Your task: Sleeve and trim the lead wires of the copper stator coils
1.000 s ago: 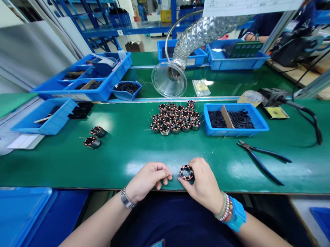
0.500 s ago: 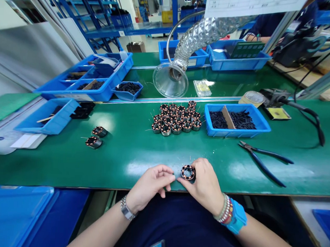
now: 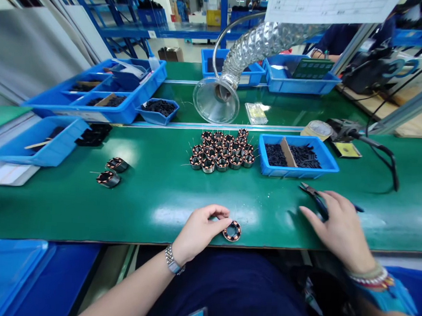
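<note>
At the front edge of the green bench, my left hand [image 3: 206, 230] is closed, thumb and fingertips at the near-side rim of a copper-wound motor stator [image 3: 232, 231]. Whether a wire also sits in that pinch cannot be seen. Further right, my right hand [image 3: 340, 231] hovers over the blue-handled side cutters [image 3: 312, 192], thumb and fingers spread apart. It covers most of the handles, while the jaws point left and away from me. Several more stators [image 3: 222, 163] stand grouped mid-bench, thin wire ends sticking up.
Right of the group stands a blue divided tray [image 3: 297, 171] of short black pieces. Two stators [image 3: 108, 178] sit at the left. A clear extraction funnel [image 3: 216, 102] hangs over the back. A tape roll [image 3: 317, 129] and more blue bins [image 3: 129, 110] line the bench.
My right hand has let go of the stator and moved right to the side cutters. My left hand has shifted right onto the stator, which now sits slightly nearer me.
</note>
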The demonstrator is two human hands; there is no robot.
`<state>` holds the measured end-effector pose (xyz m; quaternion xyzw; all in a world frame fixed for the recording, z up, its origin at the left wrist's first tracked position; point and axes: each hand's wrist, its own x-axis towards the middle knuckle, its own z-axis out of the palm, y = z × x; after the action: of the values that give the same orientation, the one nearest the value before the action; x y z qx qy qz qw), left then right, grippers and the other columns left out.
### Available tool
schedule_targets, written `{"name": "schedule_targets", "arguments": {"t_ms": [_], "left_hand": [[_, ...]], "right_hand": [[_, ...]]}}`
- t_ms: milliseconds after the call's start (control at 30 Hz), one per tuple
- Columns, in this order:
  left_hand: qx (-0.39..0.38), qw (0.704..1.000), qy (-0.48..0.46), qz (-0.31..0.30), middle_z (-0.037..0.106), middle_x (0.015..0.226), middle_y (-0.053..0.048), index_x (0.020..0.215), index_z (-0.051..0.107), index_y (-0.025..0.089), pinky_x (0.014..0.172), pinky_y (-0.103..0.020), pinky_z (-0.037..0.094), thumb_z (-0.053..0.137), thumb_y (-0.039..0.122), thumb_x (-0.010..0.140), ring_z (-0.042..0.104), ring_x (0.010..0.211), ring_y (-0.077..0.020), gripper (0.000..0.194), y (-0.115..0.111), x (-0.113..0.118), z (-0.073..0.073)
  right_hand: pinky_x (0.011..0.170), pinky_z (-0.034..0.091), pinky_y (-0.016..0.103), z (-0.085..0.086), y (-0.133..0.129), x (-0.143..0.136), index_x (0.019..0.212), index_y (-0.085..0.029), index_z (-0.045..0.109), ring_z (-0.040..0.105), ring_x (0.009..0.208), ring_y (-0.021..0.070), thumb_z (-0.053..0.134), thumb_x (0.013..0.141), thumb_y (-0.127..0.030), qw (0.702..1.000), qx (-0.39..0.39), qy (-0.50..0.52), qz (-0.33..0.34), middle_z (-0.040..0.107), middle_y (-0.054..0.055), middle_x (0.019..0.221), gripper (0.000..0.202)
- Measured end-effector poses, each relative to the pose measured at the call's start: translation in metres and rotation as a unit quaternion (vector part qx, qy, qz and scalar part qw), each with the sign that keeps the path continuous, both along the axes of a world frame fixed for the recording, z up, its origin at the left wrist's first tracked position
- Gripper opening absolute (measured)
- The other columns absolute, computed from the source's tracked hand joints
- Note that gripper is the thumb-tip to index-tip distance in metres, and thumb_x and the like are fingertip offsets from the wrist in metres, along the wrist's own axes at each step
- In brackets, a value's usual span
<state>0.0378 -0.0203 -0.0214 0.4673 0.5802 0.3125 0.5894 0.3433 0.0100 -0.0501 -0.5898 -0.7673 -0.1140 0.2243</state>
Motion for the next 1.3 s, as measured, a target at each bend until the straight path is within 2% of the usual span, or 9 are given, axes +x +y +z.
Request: {"name": "schedule_targets", "arguments": {"t_ms": [67,133,233,367,500,600,800,967,1300], "left_hand": [[0.007,1.0,0.001,-0.009,0.062,0.088,-0.005,0.091,0.061,0.014,0.068,-0.023,0.044,0.062,0.028,0.068,0.055,0.073,-0.0118,0.026,0.002,0.003,0.0],[0.005,1.0,-0.01,-0.009,0.062,0.086,-0.004,0.09,0.06,0.014,0.067,-0.023,0.044,0.061,0.026,0.069,0.055,0.073,-0.012,0.024,0.006,0.007,0.0],[0.003,1.0,-0.029,-0.001,0.061,0.079,-0.003,0.084,0.06,0.014,0.065,-0.022,0.043,0.059,0.026,0.07,0.054,0.071,-0.0114,0.019,0.011,0.013,0.0],[-0.006,1.0,-0.028,0.012,0.06,0.07,-0.001,0.077,0.06,0.014,0.06,-0.02,0.041,0.059,0.027,0.07,0.053,0.064,-0.0099,0.015,0.013,0.017,0.001],[0.006,1.0,-0.021,0.014,0.059,0.069,0.0,0.075,0.06,0.015,0.058,-0.02,0.04,0.058,0.028,0.071,0.051,0.062,-0.0098,0.014,0.012,0.018,-0.001],[0.013,1.0,-0.022,0.018,0.059,0.069,0.0,0.074,0.061,0.015,0.058,-0.02,0.039,0.058,0.029,0.071,0.051,0.063,-0.0101,0.015,0.012,0.018,-0.002],[0.011,1.0,-0.02,0.022,0.059,0.066,0.0,0.073,0.063,0.015,0.055,-0.019,0.037,0.06,0.031,0.07,0.05,0.06,-0.0099,0.017,0.01,0.018,-0.001],[0.006,0.999,-0.021,0.026,0.058,0.065,0.001,0.073,0.063,0.014,0.053,-0.019,0.036,0.06,0.03,0.069,0.048,0.057,-0.0091,0.017,0.01,0.02,0.001],[0.004,0.999,-0.026,0.03,0.058,0.063,0.002,0.072,0.063,0.014,0.054,-0.019,0.036,0.06,0.029,0.069,0.048,0.057,-0.0087,0.015,0.009,0.02,0.001]], "right_hand": [[0.08,0.039,0.048,-0.006,0.007,0.03,0.115,-0.008,0.044,0.043,0.105,0.0356,0.043,0.075,-0.058,0.997,-0.015,-0.063,-0.052,0.048,0.023,0.11,0.064],[0.075,0.04,0.048,-0.012,0.008,0.045,0.12,-0.008,0.041,0.043,0.105,0.0377,0.036,0.076,-0.061,0.991,-0.034,-0.103,-0.077,0.047,0.024,0.113,0.069],[0.072,0.041,0.046,-0.015,0.007,0.047,0.121,-0.01,0.042,0.046,0.1,0.0359,0.03,0.081,-0.055,0.983,-0.054,-0.143,-0.099,0.05,0.021,0.109,0.061],[0.07,0.041,0.043,-0.01,0.005,0.039,0.113,-0.011,0.051,0.052,0.083,0.0295,0.03,0.085,-0.043,0.978,-0.059,-0.161,-0.117,0.056,0.017,0.093,0.047],[0.071,0.043,0.038,0.003,-0.004,0.025,0.113,-0.011,0.048,0.053,0.08,0.0243,0.032,0.086,-0.041,0.997,-0.057,-0.031,-0.038,0.056,0.013,0.087,0.044],[0.072,0.045,0.035,0.014,-0.015,0.001,0.115,-0.015,0.046,0.055,0.081,0.0216,0.043,0.082,-0.042,0.996,-0.069,0.048,0.029,0.055,0.011,0.092,0.042],[0.078,0.045,0.036,0.023,-0.028,-0.054,0.119,-0.018,0.044,0.05,0.093,0.0211,0.051,0.079,-0.032,0.975,-0.106,0.025,0.196,0.05,0.012,0.105,0.043],[0.077,0.045,0.039,0.022,-0.022,-0.071,0.118,-0.016,0.046,0.049,0.092,0.0216,0.051,0.08,-0.031,0.97,-0.107,-0.002,0.218,0.052,0.012,0.102,0.041],[0.07,0.046,0.036,0.024,-0.023,-0.073,0.113,-0.015,0.05,0.051,0.084,0.0202,0.049,0.081,-0.031,0.969,-0.107,-0.012,0.222,0.054,0.012,0.095,0.036]]}}
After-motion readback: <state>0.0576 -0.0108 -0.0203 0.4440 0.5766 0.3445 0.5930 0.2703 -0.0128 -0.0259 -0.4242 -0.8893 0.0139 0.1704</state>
